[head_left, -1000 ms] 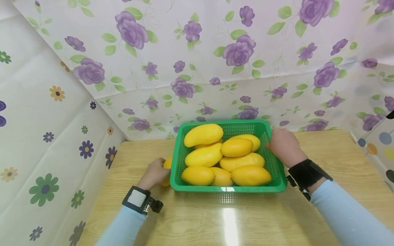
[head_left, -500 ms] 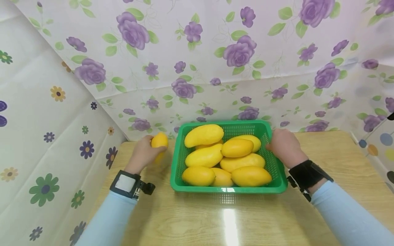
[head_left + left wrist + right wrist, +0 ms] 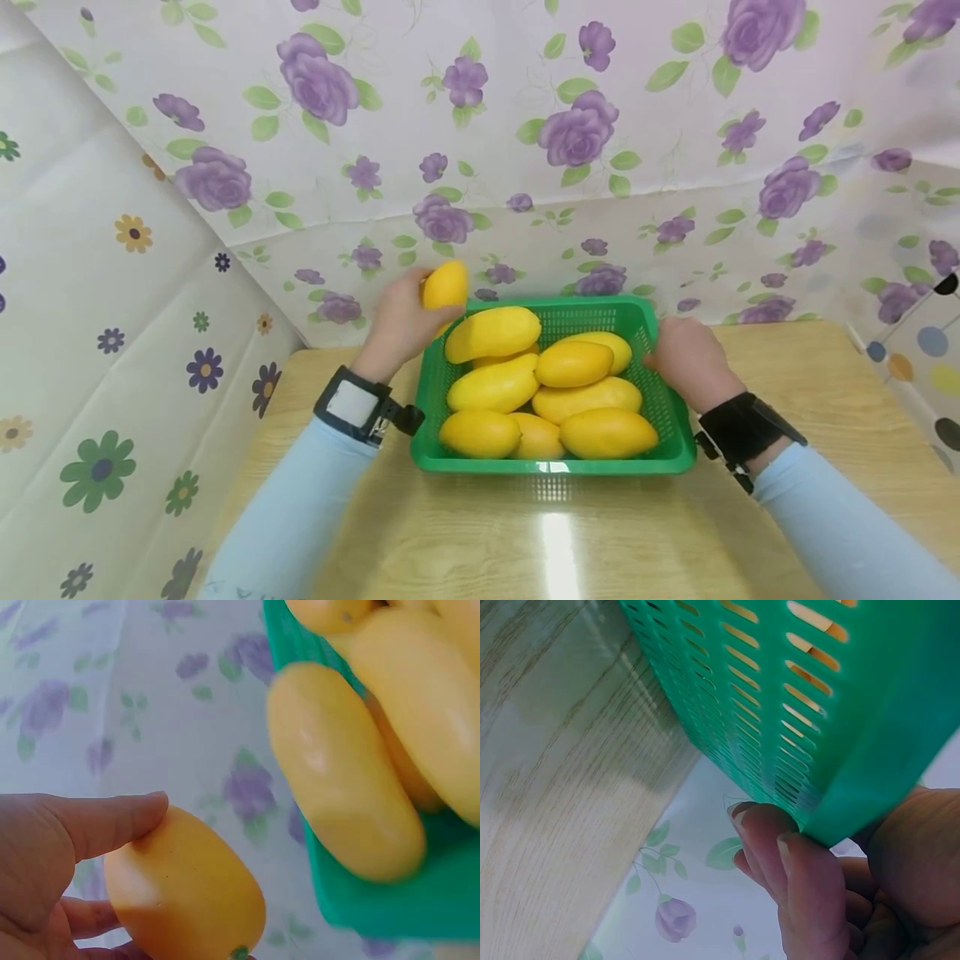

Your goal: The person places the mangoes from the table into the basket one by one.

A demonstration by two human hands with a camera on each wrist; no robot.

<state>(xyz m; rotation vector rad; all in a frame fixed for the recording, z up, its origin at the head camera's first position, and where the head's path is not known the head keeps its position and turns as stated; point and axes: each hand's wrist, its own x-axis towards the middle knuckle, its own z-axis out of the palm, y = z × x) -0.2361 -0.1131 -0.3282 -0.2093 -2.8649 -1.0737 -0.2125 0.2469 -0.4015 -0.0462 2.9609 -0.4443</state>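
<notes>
A yellow mango [image 3: 446, 285] is in my left hand [image 3: 401, 323], raised at the basket's back left corner. The left wrist view shows the thumb on top of this mango [image 3: 184, 889] and fingers beneath it, beside the basket wall. Several more mangoes [image 3: 495, 383] lie piled in the green plastic basket [image 3: 551, 467]. My right hand [image 3: 688, 358] grips the basket's right rim. In the right wrist view, the fingers [image 3: 810, 892] curl under that rim from outside, against the slotted wall.
The basket stands on a wooden table [image 3: 480, 542]. Behind it hangs a white cloth with purple flowers [image 3: 577, 129], close to the back rim. Another flowered cloth [image 3: 112, 400] lines the left side, and a dotted one [image 3: 926, 350] the right.
My left hand has lifted the mango from the table at the basket's left side, up and then right to the back left corner. The right hand keeps its grip on the rim.
</notes>
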